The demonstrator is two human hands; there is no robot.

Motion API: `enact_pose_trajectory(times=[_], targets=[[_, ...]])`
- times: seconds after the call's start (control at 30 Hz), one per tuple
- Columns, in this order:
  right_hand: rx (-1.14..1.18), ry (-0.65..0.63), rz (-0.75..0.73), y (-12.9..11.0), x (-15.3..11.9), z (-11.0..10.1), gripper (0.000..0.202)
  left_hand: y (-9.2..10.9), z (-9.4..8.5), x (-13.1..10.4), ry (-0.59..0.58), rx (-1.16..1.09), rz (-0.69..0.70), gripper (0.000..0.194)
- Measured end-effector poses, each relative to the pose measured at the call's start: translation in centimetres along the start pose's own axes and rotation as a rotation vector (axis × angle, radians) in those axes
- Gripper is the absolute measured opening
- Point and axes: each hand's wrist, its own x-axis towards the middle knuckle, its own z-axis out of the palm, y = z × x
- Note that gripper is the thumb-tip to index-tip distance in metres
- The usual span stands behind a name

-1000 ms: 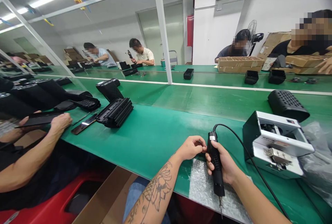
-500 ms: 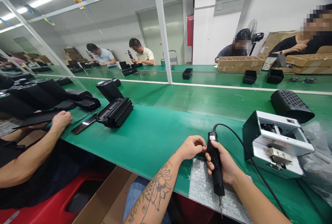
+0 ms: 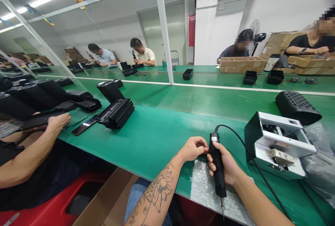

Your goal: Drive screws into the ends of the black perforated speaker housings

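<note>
We hold a black screwdriver [image 3: 218, 168] in our right hand [image 3: 227, 167]. Our right fingers are wrapped tight around its middle. Its tip points down at 6 o'clock, over a shiny pad [image 3: 209, 192] at the near edge of the green bench [image 3: 162, 131]. Our left hand [image 3: 193, 148] sits just beside it at 9 o'clock. Those fingers are curled in and touch the top of the tool. We cannot tell if they pinch anything small.

We think we are getting the tool ready, with no part under it yet. The next move would need a part set on the pad and the tip kept straight up and down.

The screwdriver is long, thin and dark, with a small label at the top. A black cord [image 3: 251, 159] runs from its top toward 3 o'clock, past a grey box [image 3: 280, 145]. Another person's hand [image 3: 58, 122] works at 9 o'clock, near some black parts [image 3: 116, 113].
</note>
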Motion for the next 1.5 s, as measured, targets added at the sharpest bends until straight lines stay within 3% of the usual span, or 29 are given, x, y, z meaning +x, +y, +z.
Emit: enact_pose_trajectory(times=[1.5], targets=[[-0.002,-0.004,-0.003,0.19,0.19,-0.22,0.045,-0.24,-0.02,-0.16,0.028,0.014,0.024,0.014]])
